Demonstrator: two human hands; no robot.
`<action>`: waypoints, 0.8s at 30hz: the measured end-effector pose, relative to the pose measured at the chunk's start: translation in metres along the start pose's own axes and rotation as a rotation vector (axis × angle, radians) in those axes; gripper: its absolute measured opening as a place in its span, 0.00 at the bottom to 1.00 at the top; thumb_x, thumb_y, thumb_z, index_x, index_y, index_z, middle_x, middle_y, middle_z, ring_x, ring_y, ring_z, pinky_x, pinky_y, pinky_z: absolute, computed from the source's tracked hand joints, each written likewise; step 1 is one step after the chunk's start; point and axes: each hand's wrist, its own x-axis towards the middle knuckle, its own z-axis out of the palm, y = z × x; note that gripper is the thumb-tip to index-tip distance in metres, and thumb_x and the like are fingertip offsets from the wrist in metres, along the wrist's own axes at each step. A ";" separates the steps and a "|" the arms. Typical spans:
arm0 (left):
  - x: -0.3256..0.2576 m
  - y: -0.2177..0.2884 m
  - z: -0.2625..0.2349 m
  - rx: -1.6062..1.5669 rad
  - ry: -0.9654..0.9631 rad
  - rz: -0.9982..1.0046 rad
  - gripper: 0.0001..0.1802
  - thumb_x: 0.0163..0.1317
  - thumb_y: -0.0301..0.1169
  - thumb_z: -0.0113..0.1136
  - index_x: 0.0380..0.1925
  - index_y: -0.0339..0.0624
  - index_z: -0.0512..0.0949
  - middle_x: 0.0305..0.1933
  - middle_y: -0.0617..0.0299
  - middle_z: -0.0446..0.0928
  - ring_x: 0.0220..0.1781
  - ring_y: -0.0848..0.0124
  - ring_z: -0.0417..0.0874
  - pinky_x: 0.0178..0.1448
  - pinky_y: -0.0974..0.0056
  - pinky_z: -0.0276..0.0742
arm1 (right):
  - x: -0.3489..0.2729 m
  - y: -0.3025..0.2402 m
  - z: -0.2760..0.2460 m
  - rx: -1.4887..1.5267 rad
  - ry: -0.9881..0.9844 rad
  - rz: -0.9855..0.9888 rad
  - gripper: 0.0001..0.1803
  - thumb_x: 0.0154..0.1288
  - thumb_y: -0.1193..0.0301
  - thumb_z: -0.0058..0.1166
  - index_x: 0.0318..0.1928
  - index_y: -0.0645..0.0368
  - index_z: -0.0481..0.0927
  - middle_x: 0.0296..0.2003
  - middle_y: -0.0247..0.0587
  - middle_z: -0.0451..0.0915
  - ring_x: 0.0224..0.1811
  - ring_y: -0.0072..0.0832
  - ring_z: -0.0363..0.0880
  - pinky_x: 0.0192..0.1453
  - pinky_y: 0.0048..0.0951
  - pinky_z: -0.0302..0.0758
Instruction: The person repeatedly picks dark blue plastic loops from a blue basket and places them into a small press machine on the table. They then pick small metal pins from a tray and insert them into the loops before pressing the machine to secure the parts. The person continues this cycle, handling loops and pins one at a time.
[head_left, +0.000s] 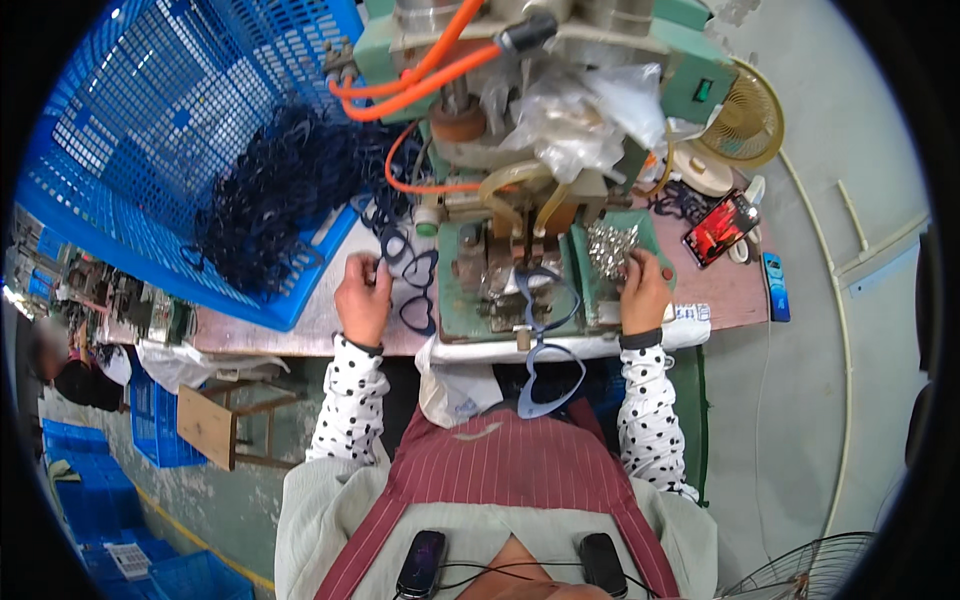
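My left hand (pixel 362 296) holds a dark blue heart-shaped eyeglass frame (pixel 403 258) on the bench, just in front of a blue plastic crate (pixel 120 150) with a heap of the same dark blue frames (pixel 275 190) spilling from it. My right hand (pixel 643 288) rests on the right side of the green press machine (pixel 500 180), fingers pinched at a pile of small shiny metal parts (pixel 608 247). Another dark blue heart-shaped frame (pixel 545 345) lies on the machine's base plate and hangs over the bench's front edge toward my lap.
Orange hoses (pixel 420 80) loop across the machine's top, with crumpled clear plastic (pixel 575 115) beside them. A phone with a red screen (pixel 720 228) and a small fan (pixel 745 120) sit at the right. Blue crates (pixel 90 490) stand on the floor at lower left.
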 end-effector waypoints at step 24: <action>-0.007 0.133 -0.018 -0.503 -0.131 0.654 0.13 0.54 0.20 0.57 0.41 0.35 0.78 0.40 0.55 0.81 0.33 0.70 0.80 0.41 0.64 0.76 | -0.002 -0.140 0.008 0.443 -0.233 -0.026 0.20 0.55 0.79 0.62 0.48 0.64 0.71 0.31 0.46 0.83 0.31 0.31 0.84 0.36 0.28 0.78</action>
